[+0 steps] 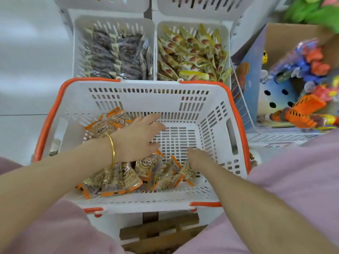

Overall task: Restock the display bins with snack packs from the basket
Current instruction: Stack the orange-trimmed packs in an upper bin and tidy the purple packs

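Head view, looking down.

Basket point(211, 114): white slotted plastic, orange handles folded down on the rim, sitting directly in front of the person. Much of its floor is bare.

Packs point(121, 178): clear wrappers with orange edges and a round label. The main heap lies against the near wall of the basket, left of centre. A smaller group point(107, 125) sits in the far left corner.

Left hand point(141, 136): inside the basket, palm down, fingers spread wide and straight, holding nothing. It hangs between the two groups of packs, fingertips towards the far wall. Gold bracelet point(112, 149) on the wrist.

Right hand point(197, 159): low in the basket, at the right end of the near heap, just beside or touching the outermost pack (contact not resolved). The fingers are foreshortened and blurred, so I cannot tell whether it is spread or gripping.

Left bin point(78, 43): white, slotted, just behind the basket, filled with dark packs point(117, 52).

Right bin point(226, 44): beside it, sharing the middle divide, filled with yellow packs point(190, 52) printed with red ovals. None of the orange-edged packs shows in either bin.

Two more white bins point(201, 4) run along the top edge; their contents are out of view.

To the right: a cardboard box point(286, 32) holding bright plastic toys point(308, 66).

Pink sleeves point(297, 173) at the lower corners.
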